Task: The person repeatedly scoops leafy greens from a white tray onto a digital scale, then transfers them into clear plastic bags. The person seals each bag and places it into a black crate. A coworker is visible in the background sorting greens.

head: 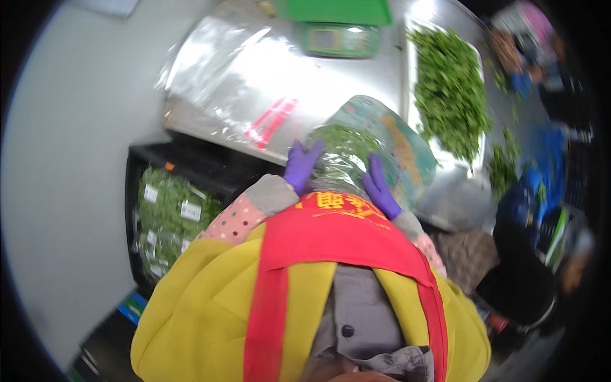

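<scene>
A transparent plastic bag of leafy greens [344,148] lies before me, close against my red apron. My left hand [301,164], in a purple glove, holds the bag's left side with thumb and fingers spread. On the other side my right hand [380,188], gloved alike, rests along the bag with its fingers pointing forward. The bag is held between the two hands. Beneath and beyond it is a worn greenish board or mat [405,148] with a brown strip across it. The bag's near end is hidden by the apron.
Flat plastic bags [210,71] and pink strips [274,122] lie on the metal table [353,79]. A green scale [341,38] stands at the back. Loose greens fill a white tray [481,153] to the right. Packed greens sit in a black crate [131,200] at left. Another person [520,43] is beyond.
</scene>
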The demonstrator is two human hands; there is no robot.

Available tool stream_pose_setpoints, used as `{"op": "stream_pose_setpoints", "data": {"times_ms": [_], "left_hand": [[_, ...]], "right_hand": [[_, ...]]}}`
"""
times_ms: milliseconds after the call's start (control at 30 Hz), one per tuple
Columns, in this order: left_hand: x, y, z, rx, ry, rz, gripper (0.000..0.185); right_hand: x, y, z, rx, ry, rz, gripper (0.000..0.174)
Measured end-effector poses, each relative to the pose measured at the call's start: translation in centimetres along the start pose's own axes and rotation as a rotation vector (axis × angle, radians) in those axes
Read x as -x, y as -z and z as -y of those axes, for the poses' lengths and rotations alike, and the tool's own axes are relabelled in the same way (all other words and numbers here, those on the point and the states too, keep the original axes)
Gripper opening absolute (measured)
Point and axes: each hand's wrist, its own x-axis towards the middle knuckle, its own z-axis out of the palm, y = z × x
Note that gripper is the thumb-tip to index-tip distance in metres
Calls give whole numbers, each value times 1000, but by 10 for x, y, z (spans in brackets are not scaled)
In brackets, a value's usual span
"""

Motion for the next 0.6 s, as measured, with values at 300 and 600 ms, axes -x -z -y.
{"op": "stream_pose_setpoints", "data": {"times_ms": [300, 600], "left_hand": [[25, -1, -15, 805, 52, 454, 50], [161, 87, -79, 865, -348, 135, 63]], "right_hand": [[-31, 49, 60, -93, -8, 81, 61], [-30, -7, 249, -225, 455, 359, 79]]}}
